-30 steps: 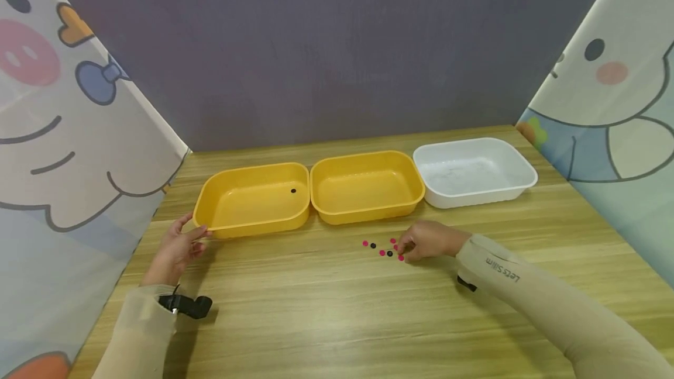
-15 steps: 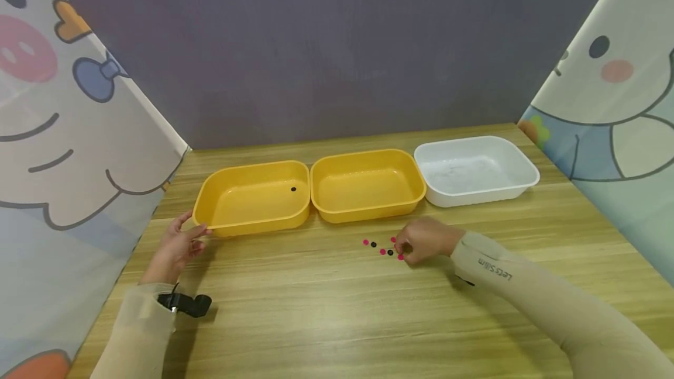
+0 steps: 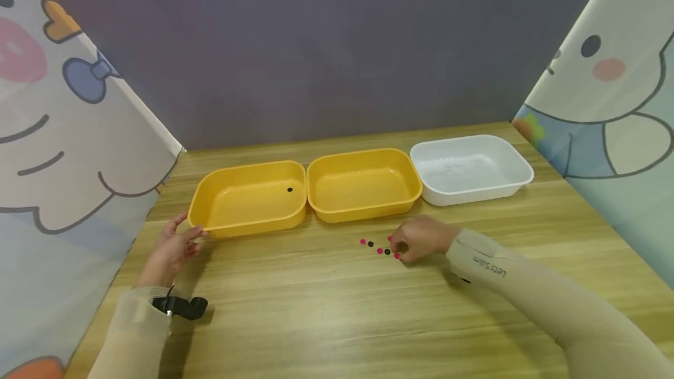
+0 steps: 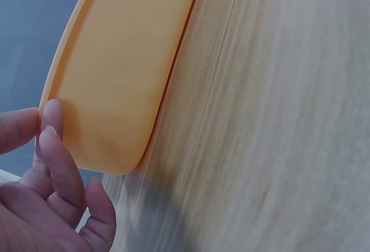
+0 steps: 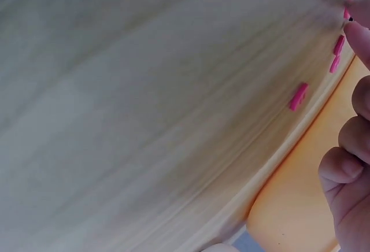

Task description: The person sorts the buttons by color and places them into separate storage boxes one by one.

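My left hand [image 3: 171, 254] holds the near left corner of the left yellow tray [image 3: 253, 227]; in the left wrist view the thumb and a finger pinch its rim [image 4: 47, 81]. One black button [image 3: 290, 189] lies inside this tray. On the table my right hand [image 3: 423, 237] is bent down over a small group of pink and black buttons, including a pink button [image 3: 363, 241] and a black button [image 3: 371, 244]. In the right wrist view its thumb and fingertip pinch at the table around a button [image 5: 347, 12]; its colour is hard to tell. The other fingers are curled.
A second yellow tray [image 3: 363, 213] stands against the left one, in the middle. To its right is a white tray [image 3: 474, 195]. All three stand in a row on the wooden table [image 3: 316, 314]. A dark panel [image 3: 337, 45] rises behind.
My right hand has shifted slightly left over the buttons, covering a pink one that showed before. The left hand keeps its hold on the tray. The head view has shifted a little.
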`<state>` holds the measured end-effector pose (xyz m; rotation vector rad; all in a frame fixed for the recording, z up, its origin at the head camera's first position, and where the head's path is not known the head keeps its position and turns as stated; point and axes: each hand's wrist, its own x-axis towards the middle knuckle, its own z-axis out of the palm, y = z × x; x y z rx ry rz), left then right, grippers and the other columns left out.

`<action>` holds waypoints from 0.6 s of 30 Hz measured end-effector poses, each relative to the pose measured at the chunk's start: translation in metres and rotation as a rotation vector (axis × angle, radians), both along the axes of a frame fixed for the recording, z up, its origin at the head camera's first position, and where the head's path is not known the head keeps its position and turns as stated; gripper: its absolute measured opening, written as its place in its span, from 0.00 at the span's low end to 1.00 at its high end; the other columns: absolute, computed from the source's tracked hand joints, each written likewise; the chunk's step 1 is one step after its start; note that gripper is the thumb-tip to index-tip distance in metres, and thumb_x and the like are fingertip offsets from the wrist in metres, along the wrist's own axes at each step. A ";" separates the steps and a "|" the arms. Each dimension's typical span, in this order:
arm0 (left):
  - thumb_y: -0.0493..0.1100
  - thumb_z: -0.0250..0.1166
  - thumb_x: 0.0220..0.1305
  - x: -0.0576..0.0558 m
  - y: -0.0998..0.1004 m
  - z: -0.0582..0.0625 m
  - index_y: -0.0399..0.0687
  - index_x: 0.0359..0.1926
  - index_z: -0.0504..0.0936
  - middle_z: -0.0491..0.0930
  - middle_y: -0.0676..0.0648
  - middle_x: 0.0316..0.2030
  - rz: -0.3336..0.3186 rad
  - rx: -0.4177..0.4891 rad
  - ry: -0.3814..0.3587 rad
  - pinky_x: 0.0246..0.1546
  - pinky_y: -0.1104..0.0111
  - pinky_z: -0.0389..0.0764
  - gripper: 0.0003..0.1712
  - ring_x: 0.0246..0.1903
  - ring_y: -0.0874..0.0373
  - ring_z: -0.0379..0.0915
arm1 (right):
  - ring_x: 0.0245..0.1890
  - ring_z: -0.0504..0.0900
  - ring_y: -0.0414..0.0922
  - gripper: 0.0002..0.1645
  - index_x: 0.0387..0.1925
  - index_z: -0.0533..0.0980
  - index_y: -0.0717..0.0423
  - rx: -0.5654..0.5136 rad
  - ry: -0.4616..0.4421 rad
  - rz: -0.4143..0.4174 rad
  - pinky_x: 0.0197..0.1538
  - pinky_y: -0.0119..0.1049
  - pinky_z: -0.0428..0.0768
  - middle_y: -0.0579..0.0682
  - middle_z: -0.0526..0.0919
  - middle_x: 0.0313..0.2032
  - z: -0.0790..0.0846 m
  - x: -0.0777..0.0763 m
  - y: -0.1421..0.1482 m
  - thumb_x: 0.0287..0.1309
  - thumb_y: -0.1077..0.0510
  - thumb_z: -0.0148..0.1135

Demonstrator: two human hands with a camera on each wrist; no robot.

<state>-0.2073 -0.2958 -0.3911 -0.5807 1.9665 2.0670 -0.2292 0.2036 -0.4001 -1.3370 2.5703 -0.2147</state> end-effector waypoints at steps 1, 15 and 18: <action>0.38 0.55 0.71 0.001 0.000 0.000 0.51 0.76 0.32 0.82 0.59 0.24 0.003 0.002 -0.003 0.26 0.75 0.77 0.47 0.16 0.65 0.72 | 0.20 0.65 0.30 0.04 0.22 0.79 0.45 -0.001 0.007 0.009 0.23 0.26 0.66 0.33 0.78 0.26 -0.001 -0.001 0.000 0.43 0.58 0.67; 0.39 0.56 0.70 0.004 0.000 0.000 0.51 0.76 0.32 0.82 0.58 0.26 -0.002 0.004 0.019 0.26 0.75 0.77 0.48 0.17 0.65 0.72 | 0.20 0.68 0.31 0.05 0.20 0.79 0.46 0.026 0.013 0.026 0.25 0.26 0.69 0.33 0.75 0.21 0.001 0.001 -0.004 0.43 0.59 0.68; 0.39 0.56 0.70 0.004 -0.002 0.000 0.51 0.76 0.32 0.82 0.58 0.26 -0.003 0.000 0.020 0.26 0.76 0.77 0.47 0.18 0.65 0.72 | 0.20 0.68 0.31 0.04 0.20 0.79 0.46 0.049 0.029 0.035 0.25 0.27 0.69 0.33 0.75 0.20 0.001 0.001 -0.007 0.43 0.59 0.67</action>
